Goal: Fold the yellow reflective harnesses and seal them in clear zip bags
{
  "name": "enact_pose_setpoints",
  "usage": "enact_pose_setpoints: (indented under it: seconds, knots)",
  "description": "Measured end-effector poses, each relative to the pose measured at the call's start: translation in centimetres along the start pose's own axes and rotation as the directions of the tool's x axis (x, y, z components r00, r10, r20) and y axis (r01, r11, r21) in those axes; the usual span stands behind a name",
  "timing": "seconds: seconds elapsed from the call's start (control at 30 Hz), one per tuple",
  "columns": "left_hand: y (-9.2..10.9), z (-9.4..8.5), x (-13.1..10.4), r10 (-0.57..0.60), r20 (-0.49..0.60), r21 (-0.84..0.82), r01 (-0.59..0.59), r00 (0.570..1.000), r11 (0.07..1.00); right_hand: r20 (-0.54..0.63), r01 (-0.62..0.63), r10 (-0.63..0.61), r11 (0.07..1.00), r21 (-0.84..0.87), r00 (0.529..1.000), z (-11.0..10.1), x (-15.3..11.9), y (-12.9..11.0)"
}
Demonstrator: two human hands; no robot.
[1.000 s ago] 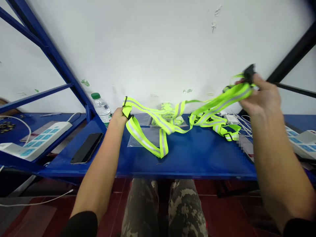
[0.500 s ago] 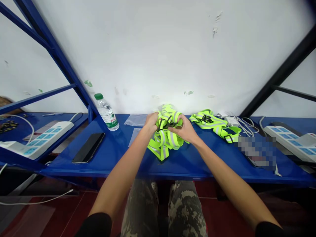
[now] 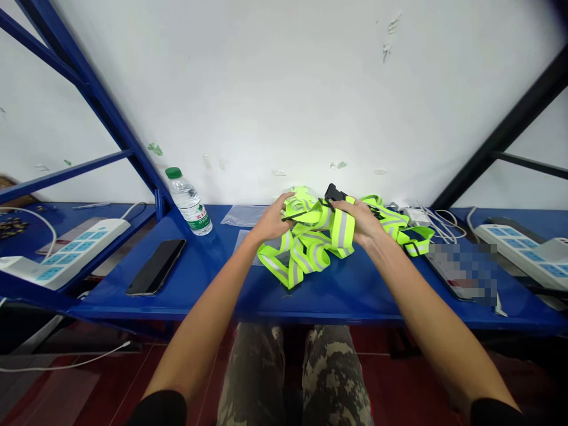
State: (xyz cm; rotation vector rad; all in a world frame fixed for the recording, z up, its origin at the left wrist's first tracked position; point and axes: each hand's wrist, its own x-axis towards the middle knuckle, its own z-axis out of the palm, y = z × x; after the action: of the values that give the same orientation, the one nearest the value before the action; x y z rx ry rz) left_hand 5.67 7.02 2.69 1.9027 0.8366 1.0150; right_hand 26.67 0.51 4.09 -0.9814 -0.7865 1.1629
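Note:
A tangled yellow-green reflective strap (image 3: 310,251) with grey stripes lies heaped on the blue table in front of me. My left hand (image 3: 274,223) grips the heap at its left side, the fingertips partly hidden by the webbing. My right hand (image 3: 361,220) is closed on the strap near a black buckle (image 3: 334,194), which sticks up above the fingers. A loop of webbing hangs below that hand. Behind it lies a second reflective strap (image 3: 393,222) with black fittings, partly covered by the hand.
A water bottle (image 3: 190,201) and a black phone (image 3: 157,267) are on the left. Clear plastic bags (image 3: 242,215) lie by the wall. White cables (image 3: 446,228) and a blurred-out device (image 3: 461,272) are on the right. Power strips (image 3: 84,251) rest beyond the shelf posts.
My right hand has moved to the right, drawing out a length of strap with the black buckle. My left hand stays at the heap, its fingers a little more extended.

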Motion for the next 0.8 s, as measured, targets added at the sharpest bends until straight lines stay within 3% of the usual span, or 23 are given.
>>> enact_pose_setpoints:
  seconds: [0.07, 0.13, 0.2, 0.27, 0.37, 0.47, 0.57, 0.63, 0.7, 0.8]
  knots:
    - [0.4, -0.1, 0.2, 0.074, -0.130, 0.162, -0.053, 0.989, 0.985, 0.031, -0.040, 0.041, 0.999, -0.032, 0.999, -0.4, -0.1, -0.7]
    - [1.0, 0.0, 0.4, 0.061, -0.195, 0.189, -0.024, 0.979, 0.982, 0.062, -0.056, 0.060, 0.996, -0.071, 0.996, -0.8, -0.3, -1.1]
    - [1.9, 0.1, 0.6, -0.051, -0.129, 0.059, 0.059, 0.990, 0.997, 0.079, -0.044, 0.051, 0.995, -0.089, 0.996, -1.1, -0.6, -1.4]
    - [2.8, -0.1, 0.7, -0.174, 0.044, -0.153, 0.179, 0.984, 0.972, 0.076, -0.017, 0.024, 0.996, -0.089, 0.997, -1.5, -0.8, -1.4]
    - [3.4, -0.8, 0.6, -0.185, 0.273, -0.445, 0.295, 0.944, 0.846, 0.081, 0.015, -0.007, 0.994, -0.104, 0.997, -2.2, -0.9, -1.5]
    - [3.0, -2.0, 0.6, -0.134, 0.262, -0.637, 0.275, 0.956, 0.720, 0.111, 0.039, -0.023, 0.989, -0.142, 0.994, -3.1, -0.7, -1.8]
    - [2.3, -3.1, 0.7, -0.167, 0.220, -0.720, 0.276, 0.961, 0.637, 0.076, 0.132, -0.114, 0.947, -0.293, 0.990, -4.8, -0.2, -2.3]
    - [1.9, -3.8, 0.9, -0.214, 0.169, -0.716, 0.270, 0.962, 0.644, 0.067, 0.213, -0.208, 0.838, -0.502, 0.976, -6.4, 0.3, -2.7]
    - [1.5, -4.3, 1.2, -0.269, 0.074, -0.663, 0.249, 0.960, 0.706, 0.083, 0.288, -0.335, 0.628, -0.723, 0.938, -8.0, 0.7, -3.2]
    - [1.0, -4.7, 1.8, -0.307, -0.157, -0.536, 0.180, 0.939, 0.825, 0.149, 0.365, -0.554, 0.301, -0.881, 0.819, -9.8, 0.7, -4.0]
